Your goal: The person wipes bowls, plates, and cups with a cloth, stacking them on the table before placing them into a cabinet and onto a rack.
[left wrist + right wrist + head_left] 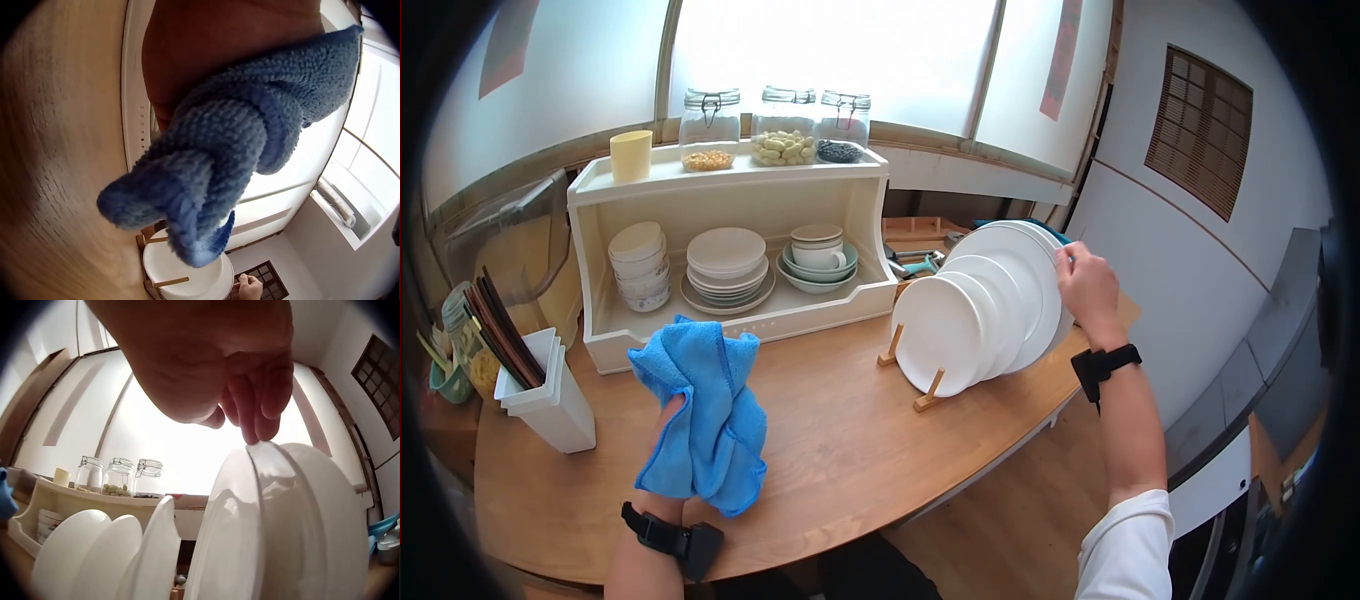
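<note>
A bunched blue microfiber cloth (705, 420) drapes over my left hand (219, 44), which grips it above the wooden table; most of the fingers are hidden by the folds. At the right, my right hand (1090, 290) pinches the top rim of a large white plate (234, 506) with curled fingers. That plate stands on edge in a wooden dish rack (928, 392), among several other white plates (937, 335) ordered from small in front to large at the back. In the right wrist view the fingertips (251, 434) are right at the rim.
Behind the table (830, 420), a cream shelf (735, 345) holds stacked bowls (640, 265), plates (727, 255) and a cup (818, 257). On its top stand glass jars (784, 130) and a yellow cup (631, 155). A white holder (550, 400) with dark chopsticks stands left.
</note>
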`<state>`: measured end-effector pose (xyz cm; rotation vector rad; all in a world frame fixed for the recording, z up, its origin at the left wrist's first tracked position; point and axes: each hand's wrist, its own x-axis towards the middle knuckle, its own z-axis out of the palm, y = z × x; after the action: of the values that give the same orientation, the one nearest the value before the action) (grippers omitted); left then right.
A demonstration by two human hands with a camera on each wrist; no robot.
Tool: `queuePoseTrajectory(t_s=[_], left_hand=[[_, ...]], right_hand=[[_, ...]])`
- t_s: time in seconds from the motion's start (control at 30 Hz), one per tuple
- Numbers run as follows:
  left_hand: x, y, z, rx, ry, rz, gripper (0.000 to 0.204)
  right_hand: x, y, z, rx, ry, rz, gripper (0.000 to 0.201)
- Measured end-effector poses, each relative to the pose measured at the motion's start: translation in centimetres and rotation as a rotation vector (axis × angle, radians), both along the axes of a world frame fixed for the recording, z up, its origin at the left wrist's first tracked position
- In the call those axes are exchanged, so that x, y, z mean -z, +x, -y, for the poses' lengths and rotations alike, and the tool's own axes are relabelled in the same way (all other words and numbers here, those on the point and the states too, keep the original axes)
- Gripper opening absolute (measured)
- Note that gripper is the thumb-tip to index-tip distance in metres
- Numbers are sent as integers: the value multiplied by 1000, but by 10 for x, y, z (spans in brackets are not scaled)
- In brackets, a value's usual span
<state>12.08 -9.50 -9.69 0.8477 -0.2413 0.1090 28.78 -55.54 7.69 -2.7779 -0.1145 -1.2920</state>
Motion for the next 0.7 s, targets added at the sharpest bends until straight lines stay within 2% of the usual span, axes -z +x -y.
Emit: queuePoseTrajectory(t_s=[0.03,0.17,0.23,0.37,0.47,0.53,0.67,0.7], left_hand=[[-3,-1,4,-69,68,-30,84],[-6,-1,6,-68,47,-20,84],[-4,-1,3,-21,13,-36,82],[-4,-3,0,-13,1,-60,80],[-5,-4,0,41,-91,-50,69],[-7,-5,1,18,-85,-38,68],[-3,-3,0,31,-101,-47,65],[-3,-2,-1,15,-44,-43,70]], right_hand=[[-2,0,2,-9,28,83,26],[4,9,19,-30,28,42,24],[10,14,26,-119,84,-37,24],[15,17,32,-170,76,-60,25],[13,18,40,-209,94,-128,26],[13,25,49,-241,132,-256,26],[6,15,38,-253,4,-282,25],[3,7,29,-191,211,-431,25]])
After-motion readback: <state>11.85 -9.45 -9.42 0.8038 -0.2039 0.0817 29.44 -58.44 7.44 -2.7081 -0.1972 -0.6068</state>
